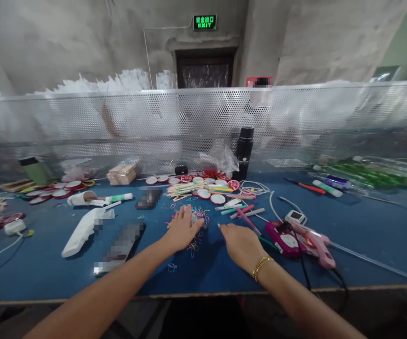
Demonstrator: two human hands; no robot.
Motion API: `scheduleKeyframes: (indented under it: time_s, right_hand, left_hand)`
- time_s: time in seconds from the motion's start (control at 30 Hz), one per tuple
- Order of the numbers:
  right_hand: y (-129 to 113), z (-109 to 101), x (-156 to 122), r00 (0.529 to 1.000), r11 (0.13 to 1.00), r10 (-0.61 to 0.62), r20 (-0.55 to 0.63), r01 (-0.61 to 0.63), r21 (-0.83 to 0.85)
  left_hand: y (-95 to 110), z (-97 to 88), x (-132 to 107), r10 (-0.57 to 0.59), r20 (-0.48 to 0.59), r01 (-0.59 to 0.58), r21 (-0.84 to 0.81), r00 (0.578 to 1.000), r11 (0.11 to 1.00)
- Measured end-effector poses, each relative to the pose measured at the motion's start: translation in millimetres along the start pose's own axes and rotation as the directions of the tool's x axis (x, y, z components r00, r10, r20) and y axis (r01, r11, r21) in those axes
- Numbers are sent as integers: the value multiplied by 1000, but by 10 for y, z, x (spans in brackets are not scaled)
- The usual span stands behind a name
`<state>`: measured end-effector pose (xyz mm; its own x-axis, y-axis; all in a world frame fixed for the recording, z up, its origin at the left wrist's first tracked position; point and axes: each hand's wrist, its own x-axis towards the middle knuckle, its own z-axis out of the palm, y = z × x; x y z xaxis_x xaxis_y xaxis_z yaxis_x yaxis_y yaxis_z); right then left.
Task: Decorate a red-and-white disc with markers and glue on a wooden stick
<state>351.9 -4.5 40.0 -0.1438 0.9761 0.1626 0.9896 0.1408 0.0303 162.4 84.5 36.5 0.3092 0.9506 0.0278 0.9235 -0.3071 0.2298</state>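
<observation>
My left hand (pixel 184 229) lies palm down with its fingers apart, resting on a loose pile of small coloured rubber bands (pixel 197 240). Part of the pile is covered by that hand; some bands are scattered around it. To the right of the pile, low over the blue table, is my right hand (pixel 240 242), a gold bracelet on its wrist. Its fingers are curled together, and whatever may be between them is hidden. Just beyond the right hand lie several markers (pixel 248 219), including pink and teal ones.
Wooden sticks (pixel 185 188) and round red-and-white discs (pixel 217 198) lie behind the pile. A black bottle (pixel 245 153) stands at the back. On the right are a purple device (pixel 284 239) and a pink glue gun (pixel 316 242) with cords. A phone (pixel 120 247) lies left.
</observation>
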Motion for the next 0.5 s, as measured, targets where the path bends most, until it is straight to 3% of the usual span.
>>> scheduleKeyframes:
  time_s: [0.1,0.23,0.37,0.5]
  right_hand:
    - [61,-98,-12,999,1000,19,-32,-19,8]
    - [110,-46,-107,994,1000,-18,-109,18,2]
    - [144,111,-167,991,998,-43,-127,48,33]
    - [169,-25,-80,980,990,-96,-173,112,83]
  left_hand:
    - [142,-4,-99,163,7,-163,9,987,987]
    - [56,42,-182,348,39,-350,105,937,931]
    - [-29,49,12,393,-9,-385,188,919,904]
    - [-18,-128,268,375,-39,-362,184,926,914]
